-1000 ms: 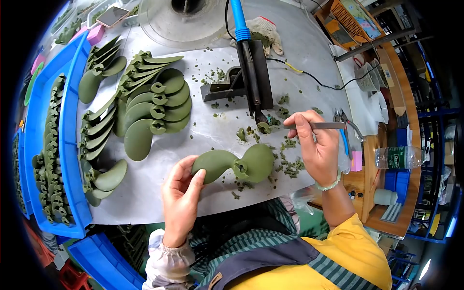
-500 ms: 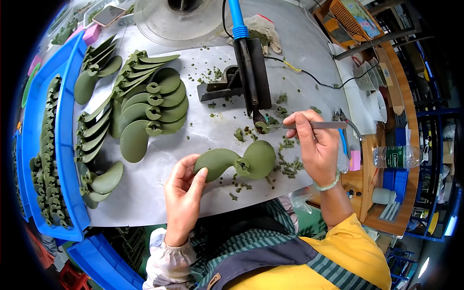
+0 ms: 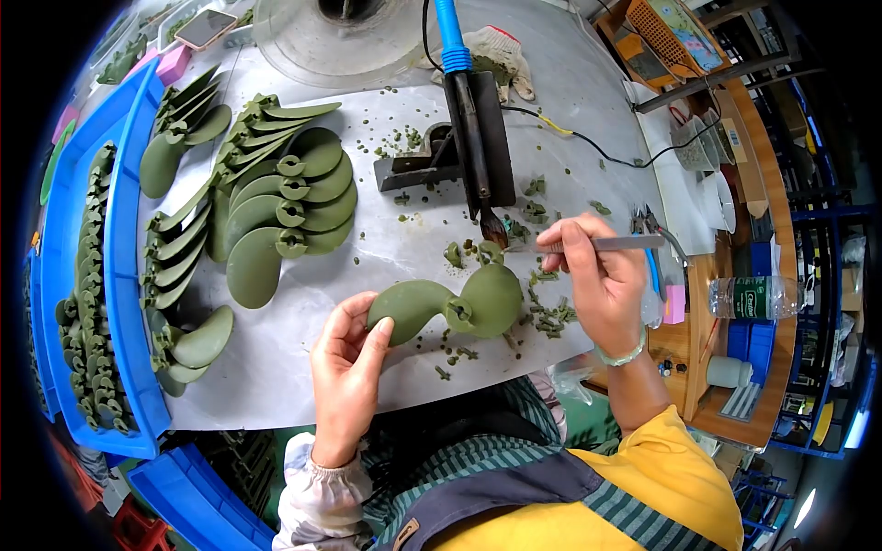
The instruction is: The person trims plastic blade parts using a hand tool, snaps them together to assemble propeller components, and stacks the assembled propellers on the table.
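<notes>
My left hand pinches the left blade of a dark green two-bladed propeller piece, held just above the table; its notched hub faces up. My right hand is closed around a slim grey metal tool, its thin tip pointing left. A small green bit shows at the upper edge of the right blade; I cannot tell whether it touches. Just above it is the dark tip of a blue-handled heating iron, which rests on a black metal stand.
Similar green propeller pieces lie in overlapping rows at the left. A blue tray holds several small green parts. Green scraps litter the tabletop. A work glove, a round clear disc and a black cable lie farther back.
The small green bit has left the iron's tip and now shows lower, by the right blade's upper edge. My right hand and the tool have shifted slightly; my left hand has barely moved.
</notes>
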Demonstrator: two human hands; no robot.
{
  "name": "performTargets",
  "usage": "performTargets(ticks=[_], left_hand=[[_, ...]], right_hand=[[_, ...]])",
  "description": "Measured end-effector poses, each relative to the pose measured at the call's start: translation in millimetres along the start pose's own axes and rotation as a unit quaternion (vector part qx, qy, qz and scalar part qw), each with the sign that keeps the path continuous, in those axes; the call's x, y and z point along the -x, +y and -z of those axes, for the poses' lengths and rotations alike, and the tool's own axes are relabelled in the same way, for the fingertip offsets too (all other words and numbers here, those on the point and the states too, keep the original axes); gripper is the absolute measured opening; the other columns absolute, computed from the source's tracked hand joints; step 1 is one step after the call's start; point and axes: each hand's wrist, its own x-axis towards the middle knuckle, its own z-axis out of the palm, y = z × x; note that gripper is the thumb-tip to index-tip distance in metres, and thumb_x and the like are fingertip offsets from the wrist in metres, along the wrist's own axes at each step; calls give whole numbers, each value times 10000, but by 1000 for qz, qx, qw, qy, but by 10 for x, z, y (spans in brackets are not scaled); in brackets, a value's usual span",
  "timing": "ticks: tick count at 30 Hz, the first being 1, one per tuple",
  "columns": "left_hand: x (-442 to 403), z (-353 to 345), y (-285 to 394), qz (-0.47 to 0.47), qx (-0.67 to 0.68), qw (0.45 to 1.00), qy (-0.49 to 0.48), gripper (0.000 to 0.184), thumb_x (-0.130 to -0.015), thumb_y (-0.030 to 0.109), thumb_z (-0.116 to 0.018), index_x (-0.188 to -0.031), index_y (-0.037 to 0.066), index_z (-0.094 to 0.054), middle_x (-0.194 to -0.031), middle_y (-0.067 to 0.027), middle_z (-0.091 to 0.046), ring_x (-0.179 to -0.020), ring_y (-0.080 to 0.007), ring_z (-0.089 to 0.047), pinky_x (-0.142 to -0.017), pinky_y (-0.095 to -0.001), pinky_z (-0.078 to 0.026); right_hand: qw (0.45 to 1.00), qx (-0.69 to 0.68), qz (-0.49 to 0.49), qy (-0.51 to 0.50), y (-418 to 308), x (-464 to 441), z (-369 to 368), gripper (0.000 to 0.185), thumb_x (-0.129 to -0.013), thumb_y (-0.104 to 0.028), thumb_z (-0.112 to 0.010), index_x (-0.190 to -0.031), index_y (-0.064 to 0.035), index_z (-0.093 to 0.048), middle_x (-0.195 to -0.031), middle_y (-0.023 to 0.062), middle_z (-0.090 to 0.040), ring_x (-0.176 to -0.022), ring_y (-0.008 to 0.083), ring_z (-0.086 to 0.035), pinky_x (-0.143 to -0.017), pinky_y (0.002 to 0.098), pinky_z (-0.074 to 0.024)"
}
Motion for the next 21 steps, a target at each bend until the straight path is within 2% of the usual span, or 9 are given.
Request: performTargets(ticks=[2, 3, 7, 10, 21], left_hand=[[2, 3, 0, 2, 1, 1000, 2, 310, -998, 4, -603, -1294, -63, -540, -1192, -99, -674, -1047, -125, -648, -898, -261, -539], [1, 1, 3, 2, 0, 1000, 3, 311, -998, 4, -602, -1295, -64, -540, -1192, -99, -674, -1046, -125, -648, -899, -261, -539], [-4, 3, -4, 0, 1, 1000, 4, 315, -996, 0, -602, -1297, -64, -539, -1192, -97, -674, -1049, -124, -647, -900, -260, -539], [-2, -5, -8, -4, 0, 1000, 7, 317, -994, -3, -604, -1299, -63, -539, -1192, -96, -674, -1053, -124, -647, -901, -259, -539], [-2, -3, -7, -3, 2, 1000, 9, 319, -991, -8, -609, -1298, -63, -543, -1192, -99, -676, -1063, -128, -647, -915, -260, -532]], right_hand=[[999, -26, 10, -17, -57, 54, 16, 174, -1015, -81, -586, -917, 18, -690, -813, 83, -690, -652, 128, -655, -612, 265, -484], [998, -48, -24, -14, -170, 79, 0, 156, -1001, -63, -589, -907, 12, -688, -771, 74, -685, -652, 134, -641, -622, 283, -480], [998, -33, 47, -40, -212, 163, 7, 125, -973, -43, -617, -898, 10, -701, -711, 60, -674, -621, 162, -590, -606, 313, -464], [993, -20, 99, -58, -230, 163, -10, 111, -964, -41, -633, -900, 8, -709, -714, 64, -667, -615, 180, -573, -594, 312, -455], [989, -3, 124, -79, -222, 159, -28, 66, -941, -31, -668, -901, -4, -713, -710, 63, -655, -604, 198, -554, -577, 310, -446]])
